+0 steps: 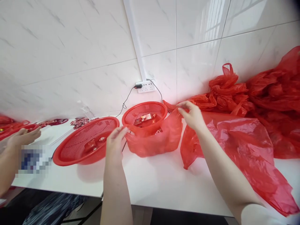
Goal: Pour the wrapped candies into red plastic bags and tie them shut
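Observation:
My left hand pinches the left rim of a small red plastic bag that sits on the white table. My right hand grips the bag's right rim and holds it up, so the bag's mouth is stretched wide between both hands. Behind the bag stands a round red mesh basket with a few small red packets inside. A second, wider red mesh basket lies tilted to the left, with a few red packets in it.
A heap of red plastic bags fills the right side, and one flat bag spreads toward the table's front edge. A wall socket with a black cable sits on the tiled wall. Another person's hand rests at far left near more red items.

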`<state>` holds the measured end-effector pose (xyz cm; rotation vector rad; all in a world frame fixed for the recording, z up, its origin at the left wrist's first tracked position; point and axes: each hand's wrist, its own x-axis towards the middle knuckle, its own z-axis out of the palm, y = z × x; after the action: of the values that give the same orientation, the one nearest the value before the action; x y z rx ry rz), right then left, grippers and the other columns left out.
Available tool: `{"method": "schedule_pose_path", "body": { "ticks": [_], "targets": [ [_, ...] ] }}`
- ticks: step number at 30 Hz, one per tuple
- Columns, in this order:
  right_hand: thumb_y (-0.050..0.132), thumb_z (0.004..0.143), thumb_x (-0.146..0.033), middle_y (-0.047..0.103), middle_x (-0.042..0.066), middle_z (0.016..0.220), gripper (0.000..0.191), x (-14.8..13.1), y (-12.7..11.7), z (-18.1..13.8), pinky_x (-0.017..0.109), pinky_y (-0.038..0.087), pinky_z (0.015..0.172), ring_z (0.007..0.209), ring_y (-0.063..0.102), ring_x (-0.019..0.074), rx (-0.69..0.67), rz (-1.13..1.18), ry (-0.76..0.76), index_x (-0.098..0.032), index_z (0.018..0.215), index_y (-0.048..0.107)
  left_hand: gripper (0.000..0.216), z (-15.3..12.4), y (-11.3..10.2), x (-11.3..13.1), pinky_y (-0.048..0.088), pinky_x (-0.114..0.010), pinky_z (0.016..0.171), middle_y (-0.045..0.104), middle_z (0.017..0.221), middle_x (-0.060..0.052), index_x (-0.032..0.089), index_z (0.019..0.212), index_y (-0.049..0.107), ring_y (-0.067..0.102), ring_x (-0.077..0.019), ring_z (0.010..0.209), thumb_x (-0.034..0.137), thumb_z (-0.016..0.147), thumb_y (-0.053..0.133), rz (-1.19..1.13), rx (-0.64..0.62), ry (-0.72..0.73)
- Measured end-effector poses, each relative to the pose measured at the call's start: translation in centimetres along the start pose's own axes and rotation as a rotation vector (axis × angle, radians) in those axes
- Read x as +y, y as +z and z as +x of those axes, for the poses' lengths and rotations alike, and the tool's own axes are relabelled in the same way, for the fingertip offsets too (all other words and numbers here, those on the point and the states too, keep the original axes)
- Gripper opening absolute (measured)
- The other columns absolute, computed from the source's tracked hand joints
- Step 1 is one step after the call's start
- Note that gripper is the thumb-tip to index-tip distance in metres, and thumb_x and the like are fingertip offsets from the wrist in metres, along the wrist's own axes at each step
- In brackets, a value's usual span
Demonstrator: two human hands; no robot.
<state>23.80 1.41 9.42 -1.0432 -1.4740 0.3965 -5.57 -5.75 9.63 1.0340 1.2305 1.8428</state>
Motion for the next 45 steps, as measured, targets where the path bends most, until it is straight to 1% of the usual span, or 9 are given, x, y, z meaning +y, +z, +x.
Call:
{"method": "schedule_pose_path", "body": {
  "ticks": [6,11,16,19,26,30,35,41,45],
  "targets": [
    [0.059,0.085,-0.028,0.066,0.006,0.109,0.021,-2.2,-1.8,-0.2,0.034,0.048,0.096,0.104,0.062,0.0174,0.423,0.323,-0.084,-0.022,0.105,0.063,0.023,1.7,4.3,4.5,0.051,-0.03,0.082,0.069,0.105,-0.004,0.02,0.104,0.067,0.063,-0.0194,0.103,0.023,0.081,0.07,-0.326,-0.308,0.145],
    [0.063,0.082,-0.022,0.059,0.007,0.13,0.042,-3.9,-0.2,-1.4,0.034,0.051,0.094,0.108,0.062,0.0185,0.196,0.457,-0.024,-0.025,0.123,0.058,0.067,-0.6,7.5,3.7,0.053,-0.03,0.068,0.063,0.077,0.002,0.03,0.132,0.051,0.063,-0.0158,0.071,0.015,0.072,0.077,-0.132,-0.533,0.139],
    [0.057,0.089,-0.023,0.069,0.004,0.11,0.021,-6.1,1.2,-3.1,0.036,0.051,0.095,0.101,0.066,0.0176,-0.214,0.521,-0.16,-0.025,0.108,0.065,0.041,-1.8,9.3,2.0,0.051,-0.025,0.06,0.057,0.071,0.0,0.019,0.102,0.067,0.062,-0.0186,0.073,0.004,0.064,0.078,0.126,-0.869,-0.101],
    [0.05,0.094,-0.025,0.069,0.002,0.114,0.025,-6.7,0.7,-3.3,0.04,0.039,0.108,0.108,0.063,0.0174,-0.362,0.326,-0.28,-0.027,0.113,0.066,0.011,-1.8,10.0,1.1,0.045,-0.022,0.049,0.052,0.062,-0.001,0.017,0.078,0.065,0.059,-0.0164,0.065,0.013,0.074,0.074,0.062,-0.823,-0.199],
    [0.052,0.091,-0.025,0.072,0.004,0.097,0.026,-4.6,-0.3,-1.7,0.034,0.051,0.087,0.09,0.067,0.0173,-0.482,0.213,-0.104,-0.021,0.112,0.067,0.032,-1.1,10.6,0.7,0.022,-0.013,0.033,0.047,0.057,0.005,0.019,0.089,0.063,0.037,-0.0037,0.039,0.048,0.078,0.07,0.137,-0.518,-0.378],
    [0.052,0.087,-0.017,0.073,0.004,0.087,0.018,-2.8,-0.3,-0.8,0.033,0.053,0.082,0.081,0.069,0.0175,-0.265,0.088,-0.033,-0.019,0.093,0.07,0.037,-0.1,10.3,0.7,0.017,-0.013,0.032,0.039,0.045,0.009,0.019,0.108,0.066,0.022,-0.001,0.031,0.048,0.087,0.06,0.023,-0.657,-0.442],
    [0.049,0.091,-0.021,0.072,0.004,0.09,0.017,-2.4,-1.0,-0.6,0.034,0.052,0.078,0.08,0.068,0.0183,0.024,-0.013,-0.125,-0.021,0.095,0.066,0.04,1.7,10.1,-0.5,0.034,-0.014,0.041,0.064,0.063,-0.001,0.021,0.128,0.059,0.035,-0.0023,0.036,0.041,0.096,0.046,-0.257,-0.824,-0.644],
    [0.049,0.092,-0.019,0.069,0.003,0.086,0.012,-4.5,-2.2,-1.7,0.034,0.052,0.083,0.084,0.067,0.0166,-0.623,0.36,-0.13,-0.019,0.094,0.061,0.028,1.9,10.4,-1.5,0.042,-0.017,0.053,0.057,0.066,0.001,0.019,0.111,0.068,0.045,-0.0047,0.049,0.03,0.087,0.06,-0.362,-0.834,-0.651],
    [0.051,0.089,-0.018,0.067,0.004,0.099,0.012,-3.9,-2.3,-1.3,0.037,0.048,0.093,0.099,0.064,0.0185,-0.645,0.502,-0.115,-0.02,0.092,0.063,0.021,0.8,10.5,-0.6,0.038,-0.018,0.055,0.06,0.078,0.0,0.017,0.091,0.069,0.046,-0.0054,0.059,0.009,0.071,0.066,-0.071,-0.929,-0.318]
  ]
}}
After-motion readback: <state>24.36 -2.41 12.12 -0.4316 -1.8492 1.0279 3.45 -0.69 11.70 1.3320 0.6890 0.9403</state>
